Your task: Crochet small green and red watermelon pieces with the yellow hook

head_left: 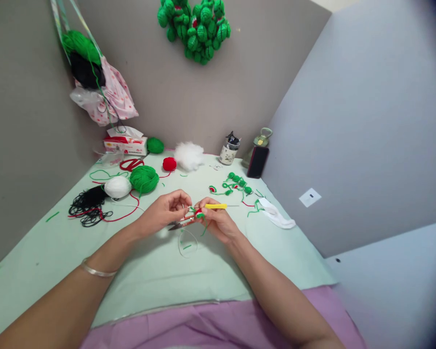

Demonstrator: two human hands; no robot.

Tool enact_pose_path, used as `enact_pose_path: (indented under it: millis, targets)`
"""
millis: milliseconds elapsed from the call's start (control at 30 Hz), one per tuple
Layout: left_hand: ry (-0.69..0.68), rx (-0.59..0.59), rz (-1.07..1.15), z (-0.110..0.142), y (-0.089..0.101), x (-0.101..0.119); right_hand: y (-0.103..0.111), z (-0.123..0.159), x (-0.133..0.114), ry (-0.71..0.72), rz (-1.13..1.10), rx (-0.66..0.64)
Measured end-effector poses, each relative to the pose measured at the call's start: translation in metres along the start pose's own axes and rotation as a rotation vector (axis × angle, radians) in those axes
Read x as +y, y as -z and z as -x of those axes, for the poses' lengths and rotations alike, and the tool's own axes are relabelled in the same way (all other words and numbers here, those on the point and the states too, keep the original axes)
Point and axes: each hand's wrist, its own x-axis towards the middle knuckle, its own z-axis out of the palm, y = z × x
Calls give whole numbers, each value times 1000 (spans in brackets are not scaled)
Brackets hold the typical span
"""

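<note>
Forearms (98, 271) converge, left grip (188, 208) pinching green yarn (193, 210), right grip (202, 209) clamped on the crochet piece (199, 214) between them.

A small home-like craft corner: green cloth-covered table (148, 271), yarn balls (144, 179), tissue box (126, 145), hanging crochet pieces (199, 34).

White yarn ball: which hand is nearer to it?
The left hand. It is to the right of the white yarn ball and closer to the wearer; the right hand is farther off that way.
</note>
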Motion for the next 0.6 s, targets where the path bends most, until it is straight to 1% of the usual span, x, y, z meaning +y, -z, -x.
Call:
enact_pose_path:
  millis: [33,67,100,133,200,267,300,367,467,600]
  targets:
    - [-32,62,-87,1,-2,1,1,-1,1,-1,7,4]
    - [-42,109,-125,1,-5,2,1,-1,1,-3,12,6]
    - [-23,132,-102,1,-7,3,1,-2,2,-5,16,6]
    - [16,127,-23,2,-9,3,1,-2,2,-6,19,7]
    - [101,45,234,2,-11,3,0,-2,2,-5,19,8]
    - [137,-87,474,2,-8,3,-1,-1,1,-3,15,3]
    - [135,-149,549,2,-6,2,-1,-1,0,0,11,-2]
    - [123,-242,605,2,-1,1,0,0,-2,11,0,-9]
    - [110,-285,619,4,3,-1,1,2,-5,30,-20,-17]
    - [110,-246,691,5,-2,-2,0,2,-6,20,-33,-48]
